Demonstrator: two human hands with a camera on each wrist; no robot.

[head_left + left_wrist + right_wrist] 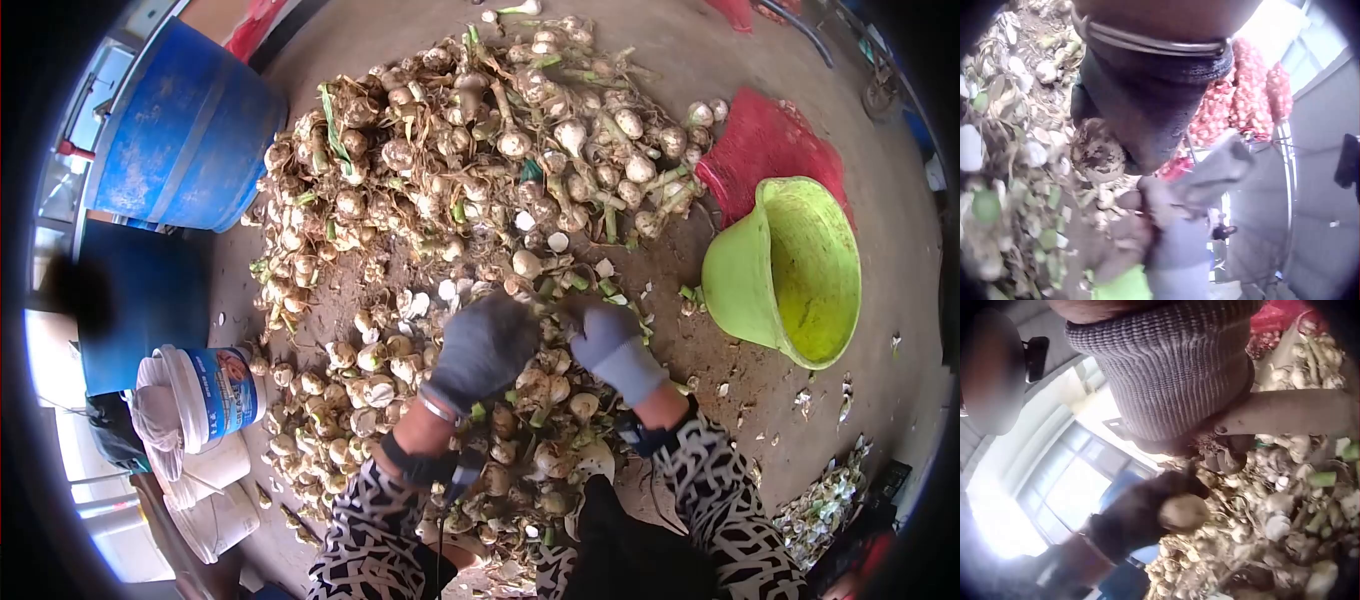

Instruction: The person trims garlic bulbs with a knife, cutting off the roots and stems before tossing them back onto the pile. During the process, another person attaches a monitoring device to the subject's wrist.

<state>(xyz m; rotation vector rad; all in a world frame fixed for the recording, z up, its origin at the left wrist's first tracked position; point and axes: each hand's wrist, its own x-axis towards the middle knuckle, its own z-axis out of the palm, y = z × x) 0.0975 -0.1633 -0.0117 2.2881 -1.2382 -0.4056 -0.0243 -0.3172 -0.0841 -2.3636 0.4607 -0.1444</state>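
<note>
My left hand (485,350), in a dark grey glove, grips a garlic bulb (1096,150) with a dirty brown skin. The same bulb (1185,514) shows round and pale at that hand's fingers in the right wrist view. Close by on the right is my right hand (612,348), in a lighter grey glove. It holds a long, pale brown, stick-like piece (1294,414) that juts out sideways; I cannot tell whether this is a garlic stalk or a handle. Below both hands lie trimmed garlic bulbs (375,390).
A large heap of garlic with stalks (400,150) spreads in front. To the right stand a lime-green bucket (735,285) and a red mesh bag (765,145). Blue barrels (185,125) and a white bucket with a blue label (220,390) line the left. Peelings (825,510) lie at lower right.
</note>
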